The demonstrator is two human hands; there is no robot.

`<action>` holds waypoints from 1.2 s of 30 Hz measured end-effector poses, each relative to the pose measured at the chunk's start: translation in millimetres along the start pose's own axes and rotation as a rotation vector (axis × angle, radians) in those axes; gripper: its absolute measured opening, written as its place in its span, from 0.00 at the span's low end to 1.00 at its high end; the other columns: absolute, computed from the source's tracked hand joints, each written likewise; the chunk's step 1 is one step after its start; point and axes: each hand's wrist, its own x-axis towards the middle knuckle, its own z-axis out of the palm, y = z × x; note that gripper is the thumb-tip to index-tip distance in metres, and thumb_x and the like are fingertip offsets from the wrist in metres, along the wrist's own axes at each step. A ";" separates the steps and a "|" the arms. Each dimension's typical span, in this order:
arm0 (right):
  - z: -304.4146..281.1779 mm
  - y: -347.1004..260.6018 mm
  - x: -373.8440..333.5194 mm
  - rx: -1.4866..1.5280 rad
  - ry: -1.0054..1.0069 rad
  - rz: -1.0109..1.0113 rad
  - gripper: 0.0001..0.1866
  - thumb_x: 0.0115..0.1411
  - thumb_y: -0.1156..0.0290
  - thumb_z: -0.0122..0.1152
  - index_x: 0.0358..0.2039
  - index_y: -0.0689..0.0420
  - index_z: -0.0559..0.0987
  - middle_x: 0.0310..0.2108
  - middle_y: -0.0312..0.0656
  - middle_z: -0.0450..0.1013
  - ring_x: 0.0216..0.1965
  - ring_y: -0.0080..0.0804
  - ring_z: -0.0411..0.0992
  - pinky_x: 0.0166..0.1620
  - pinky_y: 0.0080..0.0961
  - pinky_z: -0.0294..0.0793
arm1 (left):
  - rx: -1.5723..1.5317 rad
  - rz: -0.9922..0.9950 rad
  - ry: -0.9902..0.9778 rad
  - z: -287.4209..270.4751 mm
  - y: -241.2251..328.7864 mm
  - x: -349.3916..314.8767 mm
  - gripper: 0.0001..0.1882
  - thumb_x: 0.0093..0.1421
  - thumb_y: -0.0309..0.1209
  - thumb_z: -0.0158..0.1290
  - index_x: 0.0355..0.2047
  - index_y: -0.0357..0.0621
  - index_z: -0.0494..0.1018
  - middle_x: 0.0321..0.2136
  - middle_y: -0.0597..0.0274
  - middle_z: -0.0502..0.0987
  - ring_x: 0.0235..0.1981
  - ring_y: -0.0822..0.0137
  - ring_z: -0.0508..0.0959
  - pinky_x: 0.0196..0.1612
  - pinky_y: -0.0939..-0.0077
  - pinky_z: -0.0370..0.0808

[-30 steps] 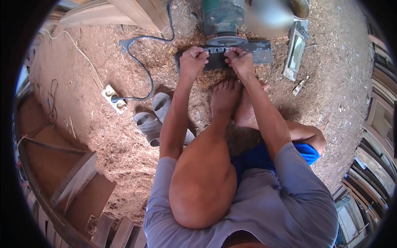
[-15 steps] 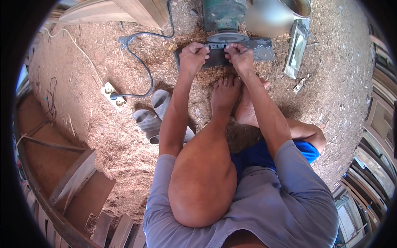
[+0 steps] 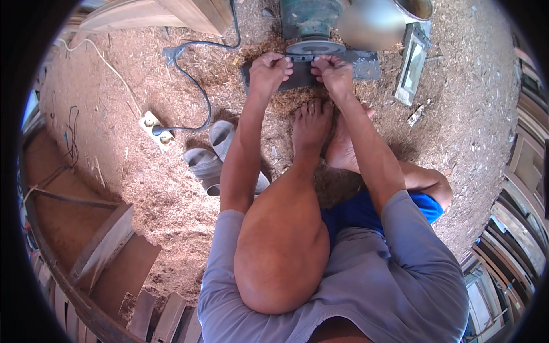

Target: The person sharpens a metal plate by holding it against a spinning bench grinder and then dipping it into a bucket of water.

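At the top middle, both hands pinch the ends of a short, flat slotted metal blade [image 3: 301, 58]. My left hand [image 3: 271, 73] grips its left end between thumb and fingers, and my right hand [image 3: 334, 74] grips the right end. The blade lies along the near edge of a grey grinding wheel [image 3: 315, 48]; whether the two touch is hard to tell. Behind the wheel sits the green motor body of a bench grinder [image 3: 311, 20]. A dark flat plate [image 3: 366, 67] lies beneath my hands. Fingertips partly cover the blade's ends.
A long metal-framed tool [image 3: 410, 66] and a round container [image 3: 416, 8] are right of the grinder. To the left lie a power strip [image 3: 155, 130] with a dark cable [image 3: 207, 103], and slippers [image 3: 205, 164]. Planks [image 3: 189, 14] stand at top left. Wood shavings cover the ground.
The slotted blade has tilted or turned slightly, its face now looking darker. Both hands stay pinched on its ends near the wheel, with only slight shifts.
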 end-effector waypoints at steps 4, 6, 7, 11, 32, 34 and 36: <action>0.1 1.5 0.7 0.051 0.019 0.026 0.06 0.59 0.71 0.59 0.33 0.61 0.78 0.30 0.40 0.78 0.27 0.23 0.76 0.27 0.16 0.72 | -0.057 -0.005 -0.018 3.0 -0.8 1.2 0.09 0.60 0.27 0.53 0.36 0.32 0.71 0.30 0.53 0.79 0.26 0.70 0.81 0.27 0.82 0.78; -1.1 3.6 1.6 0.073 0.023 0.030 0.06 0.59 0.71 0.60 0.33 0.61 0.78 0.30 0.40 0.78 0.27 0.23 0.77 0.27 0.16 0.73 | -0.079 -0.003 -0.028 4.6 -0.3 1.4 0.08 0.60 0.27 0.53 0.35 0.34 0.71 0.30 0.53 0.79 0.26 0.69 0.80 0.27 0.82 0.77; -1.9 4.4 2.3 0.071 0.022 0.025 0.06 0.59 0.71 0.60 0.33 0.61 0.78 0.30 0.40 0.78 0.27 0.23 0.77 0.27 0.16 0.73 | -0.084 -0.003 -0.030 5.1 -0.2 2.0 0.08 0.60 0.27 0.53 0.35 0.34 0.71 0.30 0.53 0.79 0.26 0.69 0.80 0.27 0.82 0.78; -1.8 4.4 1.1 0.086 0.025 0.022 0.07 0.59 0.71 0.60 0.33 0.61 0.77 0.30 0.40 0.78 0.27 0.23 0.77 0.27 0.16 0.73 | -0.099 -0.027 -0.022 6.4 -1.2 3.2 0.07 0.60 0.27 0.54 0.34 0.35 0.70 0.30 0.52 0.79 0.26 0.69 0.81 0.26 0.82 0.78; -4.7 5.3 0.0 0.188 0.073 0.018 0.07 0.58 0.73 0.60 0.34 0.63 0.76 0.30 0.43 0.77 0.27 0.26 0.77 0.28 0.17 0.75 | -0.167 -0.015 -0.008 17.5 -1.2 2.4 0.08 0.59 0.26 0.54 0.35 0.33 0.70 0.28 0.53 0.79 0.24 0.69 0.80 0.24 0.82 0.77; -5.4 4.8 -0.1 0.196 0.082 0.024 0.06 0.58 0.74 0.60 0.34 0.63 0.75 0.30 0.43 0.77 0.27 0.27 0.77 0.28 0.18 0.75 | -0.169 -0.010 -0.022 17.6 -2.3 3.3 0.09 0.58 0.26 0.56 0.35 0.34 0.69 0.29 0.51 0.79 0.24 0.69 0.81 0.24 0.82 0.77; -6.6 5.4 0.5 0.203 0.091 0.025 0.06 0.58 0.74 0.60 0.34 0.63 0.75 0.30 0.43 0.77 0.27 0.27 0.77 0.28 0.18 0.76 | -0.173 -0.006 -0.026 19.1 -2.2 3.3 0.10 0.58 0.27 0.56 0.35 0.34 0.69 0.29 0.51 0.79 0.24 0.69 0.81 0.24 0.82 0.77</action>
